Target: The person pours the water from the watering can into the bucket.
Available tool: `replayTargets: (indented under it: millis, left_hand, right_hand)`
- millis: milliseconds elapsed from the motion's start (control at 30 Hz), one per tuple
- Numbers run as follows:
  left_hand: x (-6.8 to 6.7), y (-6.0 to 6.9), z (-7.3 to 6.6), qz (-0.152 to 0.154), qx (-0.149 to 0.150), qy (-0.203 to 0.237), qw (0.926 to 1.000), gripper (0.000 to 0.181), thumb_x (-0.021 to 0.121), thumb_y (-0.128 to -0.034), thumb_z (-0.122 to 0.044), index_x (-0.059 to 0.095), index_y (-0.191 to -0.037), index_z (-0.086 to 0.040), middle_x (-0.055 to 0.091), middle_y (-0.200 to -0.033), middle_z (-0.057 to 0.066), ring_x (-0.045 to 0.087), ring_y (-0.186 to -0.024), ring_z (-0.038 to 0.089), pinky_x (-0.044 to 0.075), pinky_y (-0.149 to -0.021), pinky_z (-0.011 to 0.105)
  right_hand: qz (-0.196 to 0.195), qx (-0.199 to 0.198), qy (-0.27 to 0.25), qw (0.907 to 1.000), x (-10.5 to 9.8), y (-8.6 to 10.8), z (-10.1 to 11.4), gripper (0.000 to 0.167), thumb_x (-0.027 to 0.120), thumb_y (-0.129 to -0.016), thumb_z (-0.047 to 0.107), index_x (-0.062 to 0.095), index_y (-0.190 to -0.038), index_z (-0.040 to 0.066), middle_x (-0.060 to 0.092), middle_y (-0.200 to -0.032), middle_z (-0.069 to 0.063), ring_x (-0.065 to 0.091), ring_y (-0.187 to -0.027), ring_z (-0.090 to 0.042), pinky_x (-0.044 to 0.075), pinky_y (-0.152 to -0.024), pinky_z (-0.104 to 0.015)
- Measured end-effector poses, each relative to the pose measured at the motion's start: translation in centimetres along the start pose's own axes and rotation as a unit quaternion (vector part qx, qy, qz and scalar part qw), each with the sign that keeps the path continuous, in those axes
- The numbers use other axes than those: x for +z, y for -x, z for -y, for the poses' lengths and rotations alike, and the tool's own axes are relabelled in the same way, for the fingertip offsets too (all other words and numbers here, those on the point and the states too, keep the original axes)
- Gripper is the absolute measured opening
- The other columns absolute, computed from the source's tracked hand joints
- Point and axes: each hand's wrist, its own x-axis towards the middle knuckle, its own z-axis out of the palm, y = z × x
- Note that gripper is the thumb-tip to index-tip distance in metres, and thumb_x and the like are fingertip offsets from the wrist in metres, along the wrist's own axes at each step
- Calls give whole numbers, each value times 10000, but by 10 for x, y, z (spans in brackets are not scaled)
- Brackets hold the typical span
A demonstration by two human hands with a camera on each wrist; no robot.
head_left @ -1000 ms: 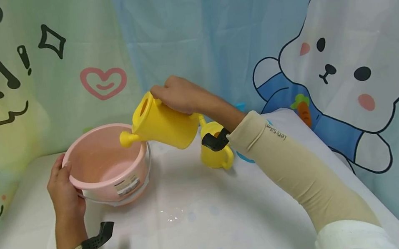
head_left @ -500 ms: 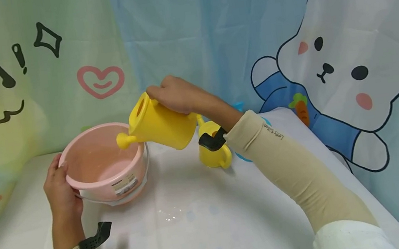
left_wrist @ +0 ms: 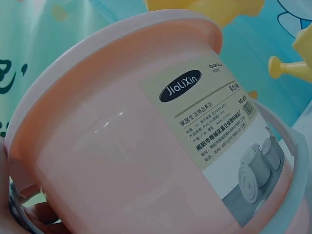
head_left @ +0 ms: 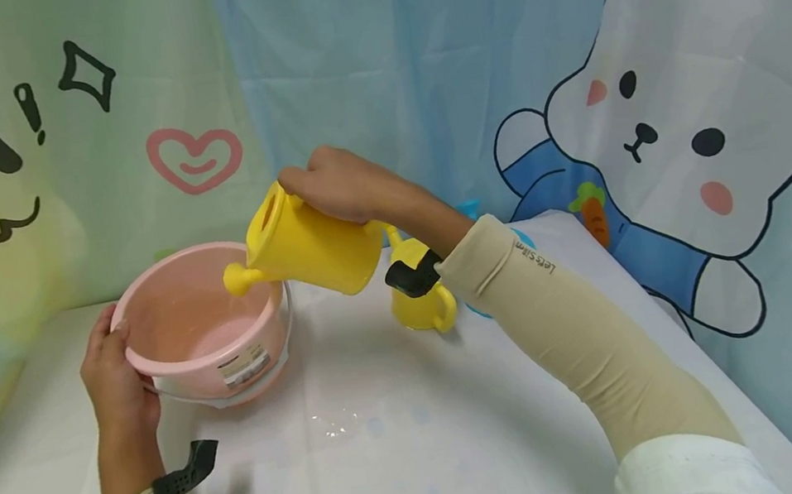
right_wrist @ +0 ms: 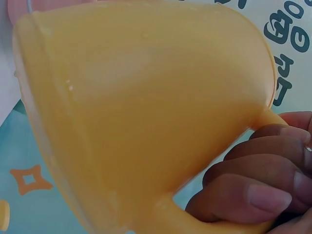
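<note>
A pink bucket [head_left: 179, 371] with a white handle and a printed label stands at the left, tilted a little. My left hand [head_left: 116, 384] grips its left rim, thumb over the edge; in the left wrist view the labelled wall [left_wrist: 122, 146] fills most of the frame. My right hand [head_left: 339, 188] holds a yellow watering can [head_left: 317, 249] by its handle, fingers curled round it in the right wrist view. The can [right_wrist: 146, 97] is tipped left, and its spout end hangs over the bucket's opening. Whether water leaves the spout is hard to tell.
Behind my right wrist stands a second yellow watering can [head_left: 415, 311]. A blue object [head_left: 481, 309], mostly hidden by my arm, is beside it. Water drops [head_left: 335, 423] lie on the white tabletop [head_left: 368, 493]. A printed curtain [head_left: 344, 78] hangs behind.
Everything has shifted slightly left in the head view, as the camera turned a little. Both hands keep their holds on the bucket and the tilted watering can.
</note>
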Motion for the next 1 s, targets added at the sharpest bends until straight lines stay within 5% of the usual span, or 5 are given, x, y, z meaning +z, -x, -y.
replayTargets:
  millis: [1000]
  left_hand:
    - [-3,1,1,41,17,74,10000,417,508,-1018,-189,485,-1432,-151,379,-1485,64,463,-1275,208,508,-831,224]
  right_hand:
    - [-154,160,32,9997,-2,-3,6,450,381,-998,403,416,-668,99,384,-614,-41,347,-470,-169,355,-446,-256]
